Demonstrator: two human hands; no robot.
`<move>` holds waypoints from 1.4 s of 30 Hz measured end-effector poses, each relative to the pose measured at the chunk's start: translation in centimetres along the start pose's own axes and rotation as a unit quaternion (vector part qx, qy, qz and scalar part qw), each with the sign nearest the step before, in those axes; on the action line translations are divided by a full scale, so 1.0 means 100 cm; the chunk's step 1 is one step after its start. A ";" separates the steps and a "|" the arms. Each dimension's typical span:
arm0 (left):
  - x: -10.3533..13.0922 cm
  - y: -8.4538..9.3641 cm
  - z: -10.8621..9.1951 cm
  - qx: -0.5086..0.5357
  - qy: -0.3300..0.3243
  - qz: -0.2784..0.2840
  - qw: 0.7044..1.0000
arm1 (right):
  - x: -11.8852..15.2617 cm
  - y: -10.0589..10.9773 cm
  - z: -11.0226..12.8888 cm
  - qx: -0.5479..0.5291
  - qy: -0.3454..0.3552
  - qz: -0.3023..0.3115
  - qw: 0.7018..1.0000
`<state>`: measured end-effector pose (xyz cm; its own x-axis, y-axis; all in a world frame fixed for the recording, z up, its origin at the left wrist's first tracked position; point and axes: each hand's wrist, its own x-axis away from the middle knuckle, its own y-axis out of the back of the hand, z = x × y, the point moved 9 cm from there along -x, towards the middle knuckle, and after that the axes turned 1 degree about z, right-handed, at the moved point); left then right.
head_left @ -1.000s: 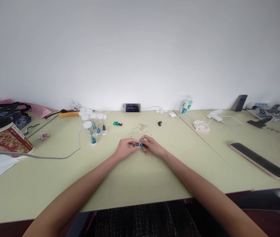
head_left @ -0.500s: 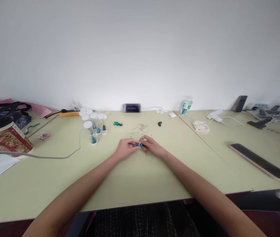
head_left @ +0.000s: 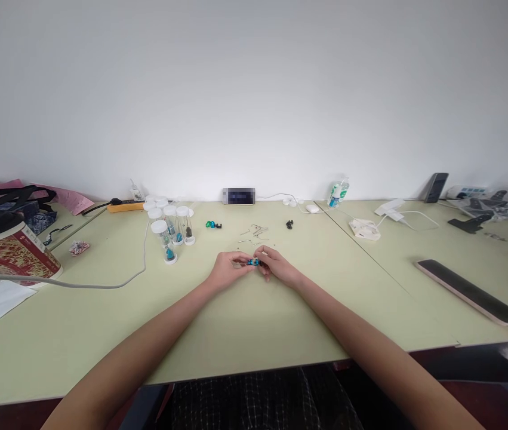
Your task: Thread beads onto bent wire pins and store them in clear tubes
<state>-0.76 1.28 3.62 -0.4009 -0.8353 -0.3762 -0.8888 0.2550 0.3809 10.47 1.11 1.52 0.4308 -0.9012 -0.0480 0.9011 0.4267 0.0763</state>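
A small blue metallic piece [head_left: 254, 263] is held between both hands above the green table [head_left: 254, 322]. My left hand [head_left: 230, 267] pinches its left end with thumb and fingers. On the other side, my right hand [head_left: 276, 263] has its fingers closed on the right end, where something dark shows. Just beyond the hands lie several thin metal pins [head_left: 256, 233]. A green, blue and black cluster [head_left: 213, 225] rests behind my left hand, and a small black cluster [head_left: 289, 224] behind my right.
Several clear tubes with white caps [head_left: 170, 254] stand at the left, beside a grey cable [head_left: 114, 286] and a large cup [head_left: 16, 245]. A phone [head_left: 239, 196] leans on the wall. At the right lies a long black-topped case [head_left: 468, 291].
The blue piece seems slightly turned between my fingers. Both hands stay in nearly the same place.
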 end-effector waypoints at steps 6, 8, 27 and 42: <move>0.000 0.000 0.000 -0.001 -0.001 0.001 1.000 | -0.001 -0.001 -0.002 -0.004 -0.002 0.008 1.000; 0.000 0.000 0.000 0.000 -0.001 0.003 1.000 | -0.002 -0.001 -0.003 -0.005 -0.004 0.009 1.000; 0.001 0.001 0.001 -0.003 -0.003 -0.003 1.000 | -0.001 -0.001 -0.003 -0.020 -0.008 0.015 1.000; 0.000 0.004 0.000 -0.011 0.000 -0.017 1.000 | -0.001 0.001 -0.002 -0.024 -0.001 0.007 1.000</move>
<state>-1.12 1.38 3.75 -0.3700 -0.8439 -0.3886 -0.8969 0.2154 0.3861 10.55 1.26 1.35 0.4428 -0.8955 -0.0456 0.8966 0.4418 0.0299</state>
